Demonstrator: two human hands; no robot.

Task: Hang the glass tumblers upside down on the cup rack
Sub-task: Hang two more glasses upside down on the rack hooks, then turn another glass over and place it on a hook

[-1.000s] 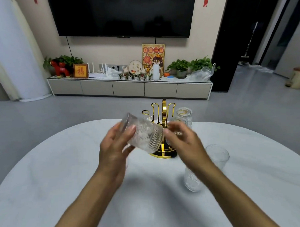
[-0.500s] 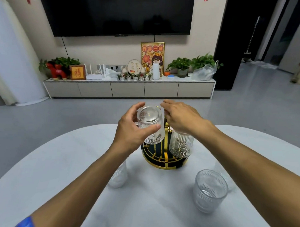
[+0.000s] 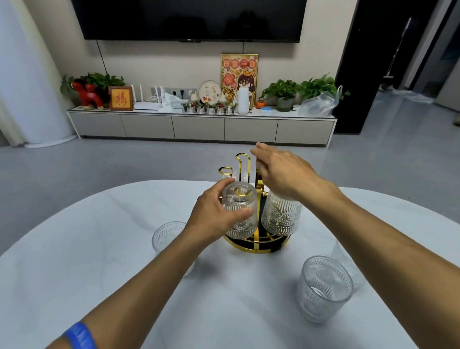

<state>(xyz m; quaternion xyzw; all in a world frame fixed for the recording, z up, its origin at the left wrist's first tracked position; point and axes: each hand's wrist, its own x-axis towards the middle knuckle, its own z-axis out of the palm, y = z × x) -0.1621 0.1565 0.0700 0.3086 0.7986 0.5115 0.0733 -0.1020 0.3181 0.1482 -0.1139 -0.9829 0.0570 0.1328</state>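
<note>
A gold cup rack (image 3: 256,248) with a round dark base stands on the white table (image 3: 111,248). My left hand (image 3: 214,216) is closed around an upside-down ribbed glass tumbler (image 3: 240,216), which sits over a front-left peg, its rim near the base. A second tumbler (image 3: 281,216) hangs upside down on the rack's right side. My right hand (image 3: 282,173) is above it, fingers pinched on the rack's tall centre post. Two bare gold pegs (image 3: 242,160) rise at the back left.
An upright tumbler (image 3: 324,290) stands at the front right, and another (image 3: 344,259) is half hidden behind my right forearm. A third (image 3: 168,236) stands to the left, partly behind my left forearm. A TV cabinet (image 3: 199,126) lies across the grey floor.
My left hand turned the tumbler from tilted to upside down and lowered it over a rack peg. My right hand went from the tumbler's rim to the rack's top.
</note>
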